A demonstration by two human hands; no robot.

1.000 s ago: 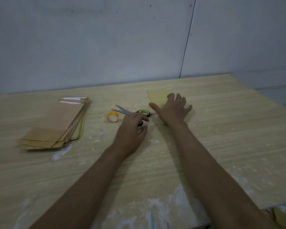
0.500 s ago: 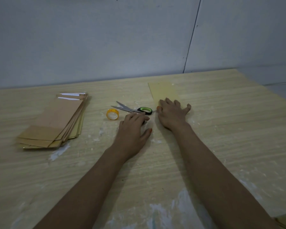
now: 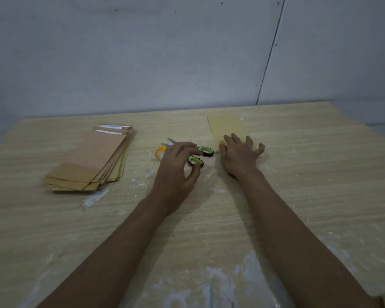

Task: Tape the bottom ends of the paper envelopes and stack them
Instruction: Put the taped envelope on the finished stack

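A bare makeshift workroom: plain grey panelled wall (image 3: pixel 142 63) and a rough wooden counter (image 3: pixel 320 185) smeared with white paint stains.

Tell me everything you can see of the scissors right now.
The scissors lie flat on the table, between the tape roll and the single envelope. Black handles with green lining, loops toward the right; metal blades point left, slightly parted. The left hand hovers over their middle, hiding it; whether it touches them is unclear.
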